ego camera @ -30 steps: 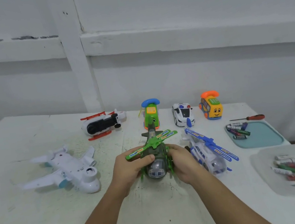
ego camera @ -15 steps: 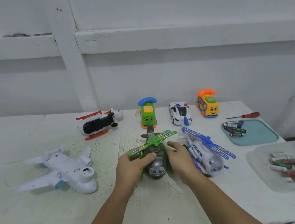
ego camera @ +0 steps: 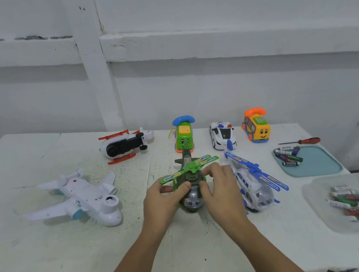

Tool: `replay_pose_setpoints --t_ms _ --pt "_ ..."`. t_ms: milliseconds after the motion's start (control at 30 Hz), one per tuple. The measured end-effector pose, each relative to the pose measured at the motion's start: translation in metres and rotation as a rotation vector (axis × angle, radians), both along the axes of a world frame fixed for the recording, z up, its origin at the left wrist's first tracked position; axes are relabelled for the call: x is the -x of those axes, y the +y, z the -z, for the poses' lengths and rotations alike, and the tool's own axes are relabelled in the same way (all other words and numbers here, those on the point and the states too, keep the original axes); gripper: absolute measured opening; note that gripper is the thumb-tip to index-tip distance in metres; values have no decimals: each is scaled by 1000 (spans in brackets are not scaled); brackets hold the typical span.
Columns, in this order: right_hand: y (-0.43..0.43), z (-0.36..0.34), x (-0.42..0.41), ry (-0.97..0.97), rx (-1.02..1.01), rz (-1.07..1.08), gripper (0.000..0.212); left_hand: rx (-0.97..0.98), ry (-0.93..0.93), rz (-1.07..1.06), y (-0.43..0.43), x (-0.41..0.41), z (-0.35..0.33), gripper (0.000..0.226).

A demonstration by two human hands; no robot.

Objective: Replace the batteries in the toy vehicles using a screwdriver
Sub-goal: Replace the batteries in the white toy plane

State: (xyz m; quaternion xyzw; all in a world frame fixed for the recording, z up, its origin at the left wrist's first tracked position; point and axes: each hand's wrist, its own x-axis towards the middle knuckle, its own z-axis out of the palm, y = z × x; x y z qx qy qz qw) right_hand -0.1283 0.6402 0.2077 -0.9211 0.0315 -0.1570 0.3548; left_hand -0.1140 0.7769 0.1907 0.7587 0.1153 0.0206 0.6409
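Green plastic under both hands: the green helicopter (ego camera: 189, 174) stands on its wheels at the near middle of the white table (ego camera: 75, 260), nose toward me, tail pointing away.

Left hand (ego camera: 161, 200): thumb curled over the left flank just behind the canopy, remaining fingers wrapped round the far side and hidden. Firm hold.

Right hand (ego camera: 221, 190): thumb laid against the right edge of the canopy, fingers curled onto the body under the rotor. This hand is slightly blurred; exact fingertip contact cannot be confirmed.

Immediate obstruction: the blue-and-white helicopter (ego camera: 253, 185) sits just beside my right hand, its long blades between that hand and the supplies at right.

Behind that toy: teal tray (ego camera: 316, 163) with loose batteries (ego camera: 287, 157) in its far left corner, and the red-handled screwdriver (ego camera: 303, 141) lying on the table just beyond the tray. Nearer right: clear tub (ego camera: 324, 211) holding mixed batteries (ego camera: 356, 203).

Back row, left to right: red-skid helicopter (ego camera: 125, 145) on its side, green phone car (ego camera: 184, 137) directly past the held toy's tail, police car (ego camera: 222, 134), orange phone car (ego camera: 257, 128).

Left, well apart: white airplane (ego camera: 82, 197).
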Motion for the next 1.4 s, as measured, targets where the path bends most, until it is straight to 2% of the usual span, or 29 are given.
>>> replay_pose_setpoints --t_ms 133,233,333,500,633,700,767,867,1000,1133,1300,1400 --pt "17 -5 2 -168 21 -104 13 -63 -87 -88 21 15 -7 35" --pt "40 -9 -1 -273 -13 -206 14 -111 -202 -202 45 29 -13 19" --pt "73 -12 -5 -339 36 -327 16 -210 -252 -339 75 40 -16 12" --pt "133 -4 -13 -160 77 -606 22 -257 -171 -545 122 47 -6 15" --pt "166 7 -29 188 84 -616 34 -298 -83 -595 141 48 5 23" --pt "175 10 -36 346 -47 -564 37 -288 -43 -583 144 46 9 32" --pt "180 13 -40 489 -260 -518 36 -240 -11 -560 146 43 13 40" --pt "180 13 -45 622 -473 -468 29 -90 6 -514 146 38 14 46" --pt "180 12 -48 679 -571 -456 27 123 -1 -510 145 30 11 43" --pt "182 7 -47 654 -594 -485 28 173 -36 -552 147 28 8 44" --pt "177 -27 -44 521 -629 -577 30 212 -221 -581 145 28 -19 48" --pt "165 -59 -45 424 -731 -619 46 221 -354 -561 134 19 -52 47"
